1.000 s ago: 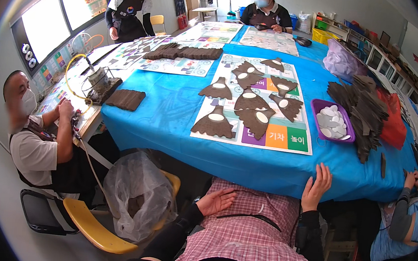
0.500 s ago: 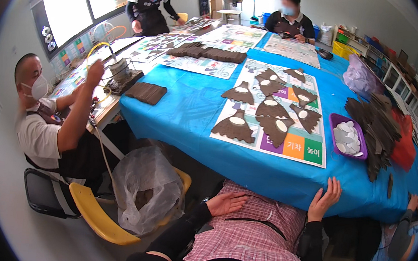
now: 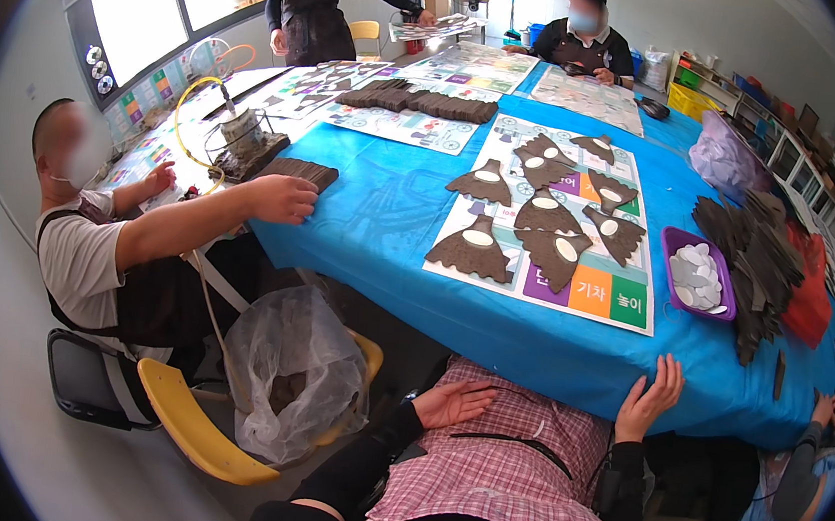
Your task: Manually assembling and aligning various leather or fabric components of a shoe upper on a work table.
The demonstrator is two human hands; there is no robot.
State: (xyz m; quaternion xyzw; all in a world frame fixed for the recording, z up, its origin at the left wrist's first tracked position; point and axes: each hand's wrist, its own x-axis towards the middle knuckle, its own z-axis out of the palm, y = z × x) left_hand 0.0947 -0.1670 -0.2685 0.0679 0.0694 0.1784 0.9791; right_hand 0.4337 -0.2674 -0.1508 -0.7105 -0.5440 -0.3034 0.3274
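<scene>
My left hand (image 3: 454,403) rests palm up on my checked shirt (image 3: 509,460), below the table edge, fingers stretched out with nothing in them. Against the front edge of the blue table cover (image 3: 531,337) lies my right hand (image 3: 651,396), fingers apart and holding nothing. Beyond my hands is a colourful printed mat (image 3: 510,139) carrying several dark brown, fan-shaped cut pieces (image 3: 468,253) with scalloped edges and white ovals on them. A purple basket (image 3: 673,297) filled with white oval pieces (image 3: 698,272) stands beyond my right hand.
Brown strips (image 3: 748,252) are heaped beside a red bag (image 3: 809,288) at right. A seated co-worker's hand (image 3: 288,200) touches a brown stack (image 3: 310,174) at left, near a clear plastic bag (image 3: 296,369) and yellow chair (image 3: 195,430). Two people are across the table; another sits at right.
The co-worker at left has lowered a raised arm and reached over to the brown stack. At the back, the standing person has moved and now holds up a printed sheet. My hands have stayed put.
</scene>
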